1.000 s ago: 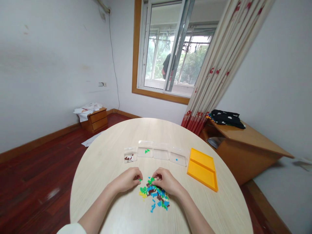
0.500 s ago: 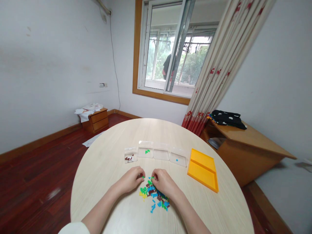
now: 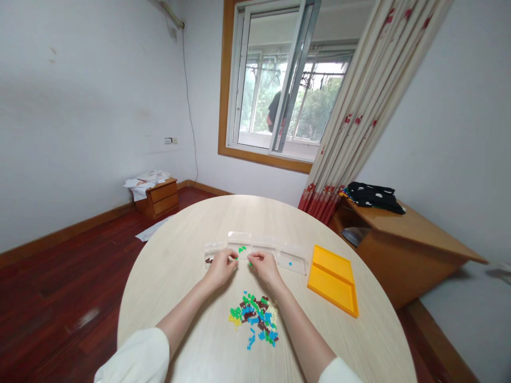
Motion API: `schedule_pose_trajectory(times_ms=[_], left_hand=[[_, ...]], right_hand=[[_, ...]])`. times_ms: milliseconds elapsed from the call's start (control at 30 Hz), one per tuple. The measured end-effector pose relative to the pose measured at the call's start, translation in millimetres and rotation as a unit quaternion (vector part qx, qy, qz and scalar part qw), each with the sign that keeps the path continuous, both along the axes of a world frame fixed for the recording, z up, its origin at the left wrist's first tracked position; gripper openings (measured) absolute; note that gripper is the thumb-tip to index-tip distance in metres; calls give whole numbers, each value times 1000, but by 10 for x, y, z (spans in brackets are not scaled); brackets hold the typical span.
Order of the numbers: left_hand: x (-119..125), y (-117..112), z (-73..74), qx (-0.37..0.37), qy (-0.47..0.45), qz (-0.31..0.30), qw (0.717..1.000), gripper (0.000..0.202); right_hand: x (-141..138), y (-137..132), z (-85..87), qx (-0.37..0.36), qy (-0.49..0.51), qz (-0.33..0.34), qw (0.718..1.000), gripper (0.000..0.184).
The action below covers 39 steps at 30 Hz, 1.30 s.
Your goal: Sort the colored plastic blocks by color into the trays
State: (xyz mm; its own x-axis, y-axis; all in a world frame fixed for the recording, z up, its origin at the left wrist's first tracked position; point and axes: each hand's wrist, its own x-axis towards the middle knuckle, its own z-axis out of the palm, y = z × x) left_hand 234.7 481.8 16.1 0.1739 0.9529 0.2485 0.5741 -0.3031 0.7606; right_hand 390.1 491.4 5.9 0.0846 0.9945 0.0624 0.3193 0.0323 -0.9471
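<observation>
Left hand (image 3: pixel 222 267) and right hand (image 3: pixel 264 266) each pinch a green piece (image 3: pixel 250 264) near the table (image 3: pixel 179 282) centre; the bag (image 3: pixel 241 248) lies just beyond the fingertips, between both hands, marginally nearer the left.

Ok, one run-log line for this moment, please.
left hand: green piece | right hand: green piece | place: at clear trays | pile: untouched

Bench: round pale wood-grain bench (image 3: pixel 179 276).
Tray: orange rectangular plastic tray (image 3: pixel 331 276), two compartments, on the bench's right side.
Window: wood-framed sliding window (image 3: pixel 279 90), with a person (image 3: pixel 275 109) outside.
Curtain: cream red-flowered curtain (image 3: pixel 359 106), right of the window.
Desk: brown wooden desk (image 3: pixel 415 234), with a black white-dotted cloth (image 3: pixel 373 196) on top.
Cabinet: small wooden bedside cabinet (image 3: pixel 162 198) on the dark red floor (image 3: pixel 59 287), topped with papers (image 3: pixel 146 178).
</observation>
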Motion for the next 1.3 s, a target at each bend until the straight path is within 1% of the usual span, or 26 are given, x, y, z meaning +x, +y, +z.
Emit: schedule_pose_trajectory(times_ms=[67,133,233,300,400,500,600,633,700,767,833,933,1000,1100,1200,1300], left_hand=[[49,121,20,15,-9,30,999,13],[88,210,33,36,-18,65,997,15],[126,266,36,52,-49,103,992,22],[134,248,38,53,-70,101,991,23],[116,156,60,39,-79,63,994,19],[76,11,84,-8,-52,-6,999,17],[54,-161,83,-81,8,-99,992,18],[56,-217,77,-93,24,-126,987,18],[75,-317,61,-92,44,-157,982,20],[101,-389,43,-77,58,-163,982,24],[118,-428,23,-64,76,-165,981,25],[103,-434,-5,-46,109,-168,979,24],[72,-418,-21,-42,115,-174,977,23],[32,-394,-41,-35,101,-200,974,23],[24,-383,-59,-27,96,-224,969,25],[35,-380,-71,-25,97,-230,968,27]], right_hand=[[-59,161,-31,-6,28,-27,999,24],[-100,269,-36,-11,54,-43,998,27],[-99,319,1,-17,78,-41,996,29],[-54,286,48,-21,82,-25,996,28],[49,153,126,-22,73,15,997,25],[158,-62,179,-22,48,67,996,19],[255,-322,171,-29,17,118,992,13],[280,-406,155,-33,4,132,991,12],[310,-552,112,-29,-47,161,985,13],[306,-658,75,-12,-97,169,981,15],[277,-721,63,10,-135,162,977,18],[239,-752,94,41,-181,155,970,19],[258,-755,130,51,-204,146,967,20],[368,-763,183,37,-219,149,964,20],[515,-784,227,3,-217,178,960,21],[608,-803,262,-32,-213,203,955,23]])
